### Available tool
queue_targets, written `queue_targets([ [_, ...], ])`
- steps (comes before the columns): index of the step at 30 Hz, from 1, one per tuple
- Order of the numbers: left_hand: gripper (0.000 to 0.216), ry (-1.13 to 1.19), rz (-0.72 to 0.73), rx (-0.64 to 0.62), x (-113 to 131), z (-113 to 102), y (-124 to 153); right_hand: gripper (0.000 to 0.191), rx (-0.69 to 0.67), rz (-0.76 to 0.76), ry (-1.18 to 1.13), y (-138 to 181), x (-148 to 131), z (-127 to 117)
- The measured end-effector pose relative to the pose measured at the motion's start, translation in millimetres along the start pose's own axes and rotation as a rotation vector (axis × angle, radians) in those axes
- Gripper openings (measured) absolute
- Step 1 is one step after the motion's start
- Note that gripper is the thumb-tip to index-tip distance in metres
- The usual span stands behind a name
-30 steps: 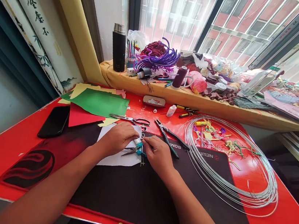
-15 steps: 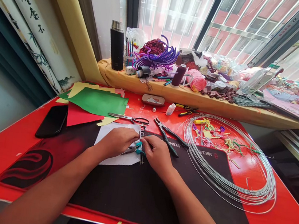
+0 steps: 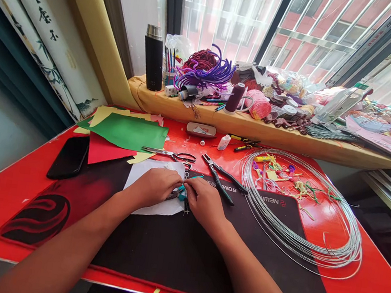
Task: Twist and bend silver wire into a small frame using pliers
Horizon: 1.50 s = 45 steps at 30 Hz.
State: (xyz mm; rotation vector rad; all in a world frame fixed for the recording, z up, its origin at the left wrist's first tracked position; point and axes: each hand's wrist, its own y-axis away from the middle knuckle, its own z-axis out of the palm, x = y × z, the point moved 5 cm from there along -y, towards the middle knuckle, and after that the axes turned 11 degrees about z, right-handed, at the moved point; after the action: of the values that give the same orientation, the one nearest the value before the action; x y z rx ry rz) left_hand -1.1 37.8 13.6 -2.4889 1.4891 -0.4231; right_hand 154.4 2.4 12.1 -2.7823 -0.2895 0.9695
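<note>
My left hand [image 3: 160,186] and my right hand [image 3: 205,200] meet over a sheet of white paper [image 3: 153,209] on the dark desk mat [image 3: 167,253]. Both are closed, thumb and fingertips pinched together around something small that they mostly hide. Below the fingertips lie pliers with teal handles [image 3: 182,193], partly covered by my left hand. Thin wire-like pieces [image 3: 186,208] show just under my right fingertips; whether they belong to what I pinch is unclear. Silver scissors [image 3: 171,154] rest beyond my left hand, and black-handled pliers [image 3: 221,181] lie beyond my right.
A big coil of silver wire [image 3: 342,247] spreads at the right, with coloured scraps [image 3: 278,174] inside it. Green paper [image 3: 132,132], red paper [image 3: 104,150] and a black phone [image 3: 68,157] lie at the left. A small white bottle [image 3: 224,142] stands behind; a cluttered sill [image 3: 172,106] borders the desk.
My fingertips have drawn closer together, and the left fingers now cover more of the teal pliers. The things on the desk stay where they were.
</note>
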Motion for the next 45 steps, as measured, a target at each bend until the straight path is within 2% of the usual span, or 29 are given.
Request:
queue_targets([
  [10,0.022,-0.103,-0.007,0.007,7.8,-4.1,-3.3,0.016,-0.032,0.046,-0.028,-1.8,1.2,4.6],
  [14,0.023,-0.135,-0.011,0.062,9.8,-7.8,-4.7,0.017,0.001,0.036,-0.044,-1.0,-1.6,3.5],
  [20,0.021,0.014,-0.088,0.151,4.1,-9.0,-2.0,0.017,0.013,0.027,-0.048,2.2,-5.6,3.8],
  [26,0.019,0.105,-0.171,0.098,0.5,-4.2,-1.9,0.015,-0.032,0.054,-0.063,-0.2,-1.2,5.9],
  [31,0.022,0.302,-0.207,0.170,-0.1,-10.1,-2.3,0.017,0.001,0.036,-0.112,0.0,-3.0,3.0],
  [36,0.022,0.392,-0.225,0.197,-0.3,-9.5,-1.7,0.017,0.006,0.017,-0.111,1.0,-3.6,1.8],
  [41,0.021,0.374,-0.233,0.197,-0.4,-6.4,-1.6,0.016,-0.004,0.020,-0.116,-0.4,-1.1,1.9],
  [45,0.021,0.238,-0.175,0.206,-1.0,-7.0,-2.7,0.016,-0.021,0.053,-0.107,-1.9,1.4,2.8],
])
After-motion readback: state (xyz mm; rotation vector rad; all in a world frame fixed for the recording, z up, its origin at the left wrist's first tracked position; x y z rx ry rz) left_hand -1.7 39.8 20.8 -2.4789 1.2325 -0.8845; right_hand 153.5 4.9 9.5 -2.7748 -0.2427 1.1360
